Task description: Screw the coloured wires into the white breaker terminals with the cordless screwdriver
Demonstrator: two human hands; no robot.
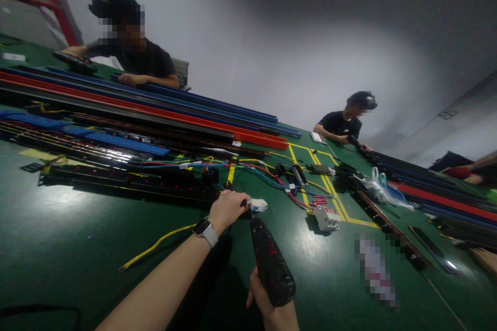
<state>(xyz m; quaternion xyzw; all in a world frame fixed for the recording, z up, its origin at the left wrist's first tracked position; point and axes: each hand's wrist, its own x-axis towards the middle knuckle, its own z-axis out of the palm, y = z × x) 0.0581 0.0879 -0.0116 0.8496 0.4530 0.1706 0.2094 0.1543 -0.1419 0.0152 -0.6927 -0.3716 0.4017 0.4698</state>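
Observation:
My left hand (228,209), with a watch (205,229) at the wrist, is closed at the end of a long black rail (135,183). Its fingertips grip the near end of a small white electrical module (258,205). In my right hand (267,300) is a black cordless screwdriver (272,261), pointing away from me. The tool's tip meets or nearly meets the module; contact is hard to make out. A yellow wire (159,240) trails below my left wrist.
A grey circuit breaker (326,217) stands to the right, near red-sleeved wire ends (320,200). Wire bundles (248,164) cross the green table (178,289). Long orange channels (248,134) lie beyond. Two people (135,57) work across the table; another person's hand (483,258) shows far right.

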